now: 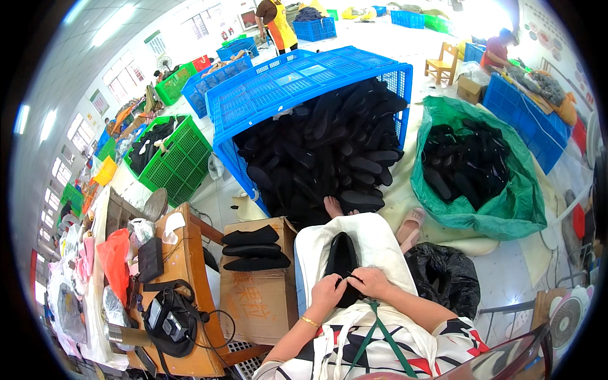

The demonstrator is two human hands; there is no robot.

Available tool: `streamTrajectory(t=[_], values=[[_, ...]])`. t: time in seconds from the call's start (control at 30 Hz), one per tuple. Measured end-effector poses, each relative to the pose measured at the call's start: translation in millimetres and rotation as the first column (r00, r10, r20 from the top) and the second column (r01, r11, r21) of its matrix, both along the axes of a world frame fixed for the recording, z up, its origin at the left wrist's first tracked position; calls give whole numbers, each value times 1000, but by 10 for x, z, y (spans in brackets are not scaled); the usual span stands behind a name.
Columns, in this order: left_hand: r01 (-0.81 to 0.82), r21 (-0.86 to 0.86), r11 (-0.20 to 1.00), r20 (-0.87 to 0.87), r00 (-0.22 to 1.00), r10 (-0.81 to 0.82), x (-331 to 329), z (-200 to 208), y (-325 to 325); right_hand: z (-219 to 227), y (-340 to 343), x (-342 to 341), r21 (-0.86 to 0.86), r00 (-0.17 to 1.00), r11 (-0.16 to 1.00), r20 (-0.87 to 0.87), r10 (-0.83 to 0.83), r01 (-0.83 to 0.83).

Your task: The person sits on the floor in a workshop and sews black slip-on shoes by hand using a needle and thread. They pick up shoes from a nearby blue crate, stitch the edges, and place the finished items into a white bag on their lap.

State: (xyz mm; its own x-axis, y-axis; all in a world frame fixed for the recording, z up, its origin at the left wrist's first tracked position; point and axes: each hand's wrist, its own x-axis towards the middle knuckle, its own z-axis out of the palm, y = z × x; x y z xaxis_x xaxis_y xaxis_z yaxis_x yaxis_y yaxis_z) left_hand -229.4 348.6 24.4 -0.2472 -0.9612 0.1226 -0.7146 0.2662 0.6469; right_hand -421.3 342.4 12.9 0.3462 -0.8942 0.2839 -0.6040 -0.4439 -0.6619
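On the white cloth (387,244) over my lap lies a black slipper-like shoe (342,254), its toe pointing away from me. My left hand (327,292) pinches the left edge of its opening near the heel. Opposite it, my right hand (371,282) grips the right edge with curled fingers. The two hands almost meet over the heel, hiding part of it. To the left, several matching black shoes (256,248) lie stacked on a cardboard box (253,296).
A tipped blue crate (304,71) full of black shoes stands ahead. Right of it is a green sack (516,202) of more shoes, with a black plastic bag (443,278) nearer. At left, a wooden table (197,297) carries a black bag (170,320). Other people work farther off.
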Motion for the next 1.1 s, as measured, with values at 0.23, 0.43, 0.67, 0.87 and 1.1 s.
streamTrajectory(t=[0.23, 0.43, 0.67, 0.87, 1.1], values=[[-5, -29, 1000, -15, 1000, 5, -3, -16, 10, 16, 5, 6, -13, 1000, 1000, 2, 0, 0], [-2, -46, 999, -25, 1000, 0, -6, -11, 7, 42, 6, 6, -32, 1000, 999, 10, 1, 0], [2, -17, 1000, 3, 1000, -2, -11, 19, 0, 23, 4, 3, -25, 1000, 1000, 7, 3, -3], [-3, -18, 1000, -3, 1000, 3, -4, 7, 1, 19, 7, 9, -15, 1000, 1000, 1, -4, 4], [-6, -32, 999, -20, 1000, 5, -1, -16, 2, 46, 8, 7, 0, 1000, 1000, 14, 0, 0]])
